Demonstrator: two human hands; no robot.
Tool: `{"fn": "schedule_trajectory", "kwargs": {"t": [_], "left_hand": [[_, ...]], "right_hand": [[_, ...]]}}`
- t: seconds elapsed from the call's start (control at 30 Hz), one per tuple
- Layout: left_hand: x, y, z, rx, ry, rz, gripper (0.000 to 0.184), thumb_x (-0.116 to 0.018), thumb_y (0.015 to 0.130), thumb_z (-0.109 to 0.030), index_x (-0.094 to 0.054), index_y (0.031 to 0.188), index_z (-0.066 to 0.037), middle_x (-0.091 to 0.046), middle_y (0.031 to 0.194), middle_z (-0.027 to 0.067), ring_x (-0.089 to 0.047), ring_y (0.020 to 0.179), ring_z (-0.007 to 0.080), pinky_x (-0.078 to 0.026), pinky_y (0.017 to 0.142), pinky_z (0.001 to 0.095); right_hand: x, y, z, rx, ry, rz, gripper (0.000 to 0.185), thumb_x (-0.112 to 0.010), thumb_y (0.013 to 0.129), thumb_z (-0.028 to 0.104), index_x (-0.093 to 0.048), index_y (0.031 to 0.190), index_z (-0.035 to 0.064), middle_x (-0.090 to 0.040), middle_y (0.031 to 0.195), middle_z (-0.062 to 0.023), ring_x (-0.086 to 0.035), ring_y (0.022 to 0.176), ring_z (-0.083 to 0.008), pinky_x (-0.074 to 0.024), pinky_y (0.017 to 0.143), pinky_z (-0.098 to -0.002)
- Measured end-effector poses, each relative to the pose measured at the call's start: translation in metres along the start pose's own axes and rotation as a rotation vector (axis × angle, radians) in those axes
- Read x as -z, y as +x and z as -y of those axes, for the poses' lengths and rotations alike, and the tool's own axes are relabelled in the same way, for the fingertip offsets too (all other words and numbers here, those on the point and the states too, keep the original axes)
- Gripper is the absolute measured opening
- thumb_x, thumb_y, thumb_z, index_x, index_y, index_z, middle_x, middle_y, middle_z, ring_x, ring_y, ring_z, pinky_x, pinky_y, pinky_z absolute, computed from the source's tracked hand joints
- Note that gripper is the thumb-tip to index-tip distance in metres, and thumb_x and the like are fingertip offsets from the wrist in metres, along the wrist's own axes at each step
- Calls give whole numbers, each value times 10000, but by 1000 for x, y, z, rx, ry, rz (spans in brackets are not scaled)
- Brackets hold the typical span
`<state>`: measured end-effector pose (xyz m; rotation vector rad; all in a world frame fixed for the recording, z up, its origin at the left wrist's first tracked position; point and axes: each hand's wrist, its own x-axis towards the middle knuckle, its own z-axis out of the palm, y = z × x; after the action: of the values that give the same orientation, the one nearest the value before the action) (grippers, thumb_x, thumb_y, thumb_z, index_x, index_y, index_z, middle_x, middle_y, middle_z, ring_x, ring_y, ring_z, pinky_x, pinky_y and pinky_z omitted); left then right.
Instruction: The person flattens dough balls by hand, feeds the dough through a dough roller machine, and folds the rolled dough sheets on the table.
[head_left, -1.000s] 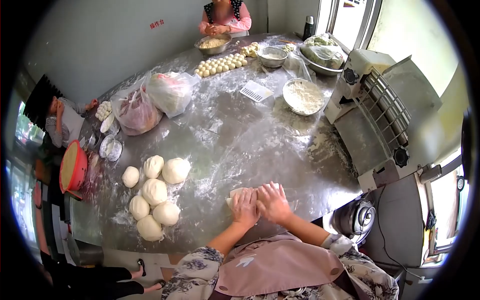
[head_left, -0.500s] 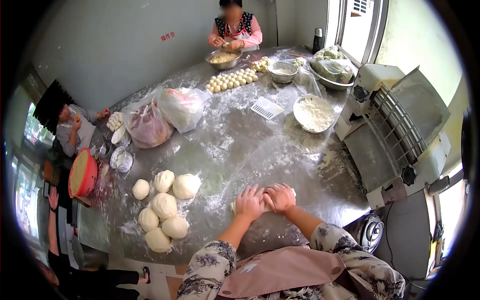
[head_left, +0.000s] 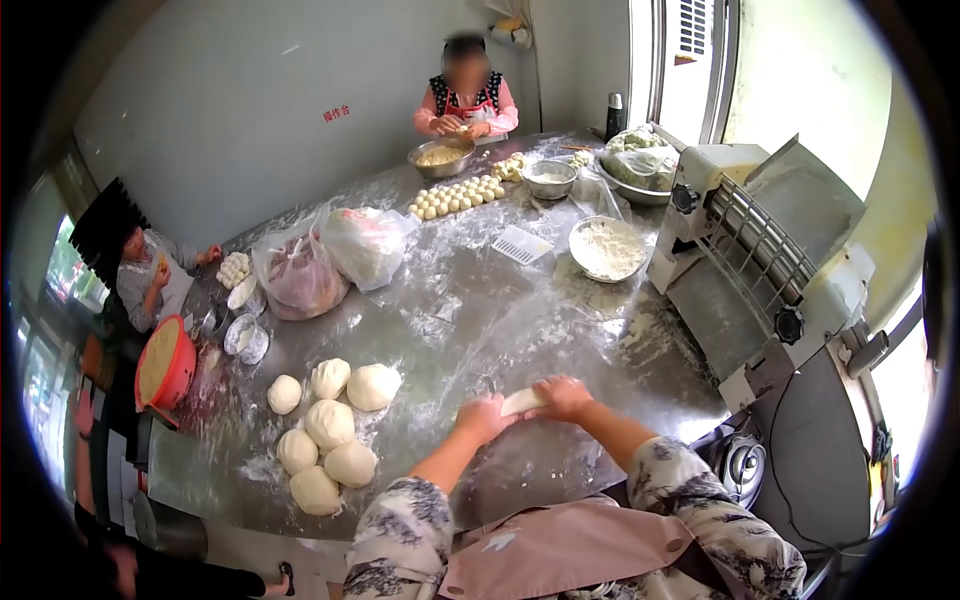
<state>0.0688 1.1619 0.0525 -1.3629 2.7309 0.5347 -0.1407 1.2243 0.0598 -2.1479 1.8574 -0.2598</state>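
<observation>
A short roll of pale dough (head_left: 521, 402) lies between my two hands, near the front of the floured metal table (head_left: 450, 340). My left hand (head_left: 484, 418) is wrapped round the roll's left end. Round its right end my right hand (head_left: 562, 397) is closed. Only the middle of the roll shows; both ends are hidden by my fingers. To the left of my hands sits a group of several round dough balls (head_left: 329, 424), smooth and dusted with flour.
A dough-rolling machine (head_left: 760, 250) stands at the right. A bowl of flour (head_left: 607, 248), a white scraper (head_left: 522, 244), plastic bags (head_left: 300, 275) and a red basin (head_left: 166, 362) are around the table. A person (head_left: 466, 100) works at the far side, beside small dough balls (head_left: 457, 197); others are at the left.
My hands have gone from pressing down on the dough, fingers stretched out, to gripping its two ends. They are farther apart, and the middle of the roll now shows.
</observation>
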Motion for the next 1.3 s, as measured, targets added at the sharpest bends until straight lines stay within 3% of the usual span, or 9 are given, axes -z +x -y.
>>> {"fn": "schedule_trajectory", "kwargs": {"t": [0.07, 0.17, 0.27, 0.3, 0.53, 0.7, 0.8, 1.0, 1.3], "left_hand": [[5, -19, 7, -138, -52, 47, 533, -592, 803, -603, -569, 939, -89, -647, 927, 169, -633, 856, 400, -493, 738, 491], [1, -46, 1, -175, 40, 92, 501, -597, 823, -551, -583, 1055, -106, -631, 1016, 164, -619, 917, 369, -474, 794, 488], [-22, -46, -4, -175, 95, -422, 542, -597, 835, -492, -552, 1220, -113, -598, 1125, 137, -583, 1009, 333, -428, 881, 498], [-31, -45, -7, -182, 27, -431, 612, -591, 838, -455, -493, 1326, -99, -555, 1208, 117, -533, 1097, 314, -378, 933, 513], [-45, -47, -23, -287, 138, -467, 601, -596, 810, -472, -520, 1290, -119, -563, 1132, 83, -536, 1015, 277, -394, 852, 471], [-31, -17, -19, -170, 108, -351, 560, -594, 780, -536, -579, 1178, -142, -561, 1049, 27, -534, 935, 230, -401, 804, 429], [-38, 0, -8, -143, 113, -357, 608, -600, 761, -588, -578, 1164, -134, -561, 1054, 38, -531, 976, 241, -404, 831, 424], [-25, -25, 15, -184, 150, -495, 716, -663, 724, -578, -539, 1253, -112, -578, 1119, 92, -547, 1030, 286, -402, 882, 442], [-13, -13, 30, -78, 35, -178, 593, -655, 752, -590, -594, 1069, -92, -637, 944, 141, -623, 908, 308, -493, 754, 440]], "right_hand": [[6, -12, -5, 18, 70, 276, 678, -638, 698, 675, -607, 1133, 155, -625, 1052, -94, -589, 1008, -321, -466, 844, -436], [-13, -35, 1, 115, -1, 131, 655, -616, 723, 673, -611, 1127, 158, -612, 1121, -90, -552, 1100, -322, -423, 920, -481], [-8, -28, 5, 177, -154, -212, 684, -578, 772, 653, -571, 1196, 118, -565, 1221, -121, -514, 1172, -331, -386, 977, -511], [-9, -31, 12, 191, -205, -349, 695, -565, 789, 643, -555, 1223, 101, -548, 1248, -130, -510, 1174, -334, -382, 979, -516], [-35, -48, 27, 172, -33, -162, 755, -459, 866, 609, -443, 1341, 22, -490, 1337, -172, -435, 1265, -346, -289, 1064, -518], [-33, -10, 13, 158, -28, -236, 535, -515, 844, 552, -602, 1121, 102, -616, 1100, -99, -571, 1015, -292, -404, 888, -460], [-8, 18, 11, 30, -50, 132, 515, -511, 852, 544, -605, 1110, 107, -617, 1095, -92, -569, 1015, -301, -407, 893, -471], [-13, 1, -20, 253, 114, -388, 629, -555, 813, 598, -554, 1203, 105, -560, 1193, -105, -520, 1112, -317, -368, 982, -487], [8, 0, -19, -32, 13, 155, 730, -639, 716, 670, -552, 1169, 103, -559, 1195, -123, -559, 1086, -311, -449, 888, -451]]}}
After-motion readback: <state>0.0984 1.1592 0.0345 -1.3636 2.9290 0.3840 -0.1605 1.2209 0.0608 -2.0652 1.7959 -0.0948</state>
